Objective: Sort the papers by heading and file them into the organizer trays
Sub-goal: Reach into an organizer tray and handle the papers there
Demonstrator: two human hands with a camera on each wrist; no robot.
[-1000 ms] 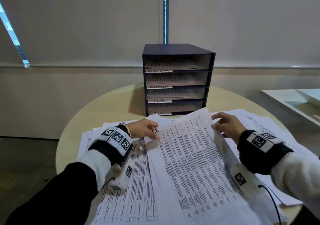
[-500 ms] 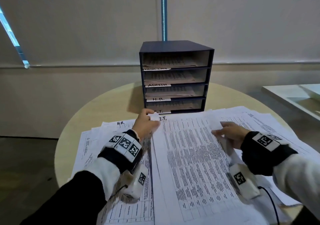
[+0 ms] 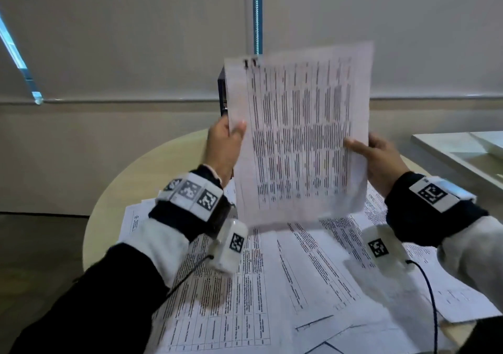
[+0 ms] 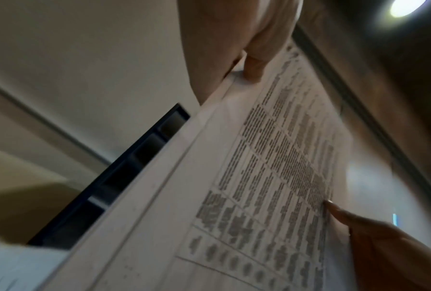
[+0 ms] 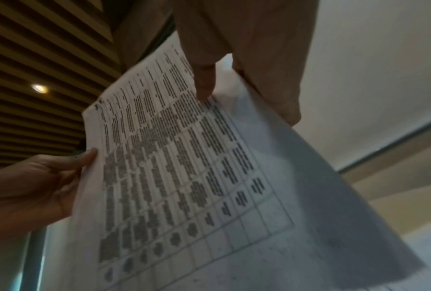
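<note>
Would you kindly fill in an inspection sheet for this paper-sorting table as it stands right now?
Surface: round table, mostly under loose papers.
Job's things: held sheet raised upright, hiding most of the organizer; heading blurred.
Clutter: nothing seen beyond the papers.
Grippers: left hand grips the sheet's left edge; right hand pinches its right edge.
Cables: thin leads from both wrist cameras, right cable trailing over papers.
Surroundings: plain wall, white ledge at right.

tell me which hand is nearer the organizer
Left. The left hand grips the raised sheet at its left edge, beside the organizer's visible corner; the right hand holds the opposite edge, farther away.
</note>
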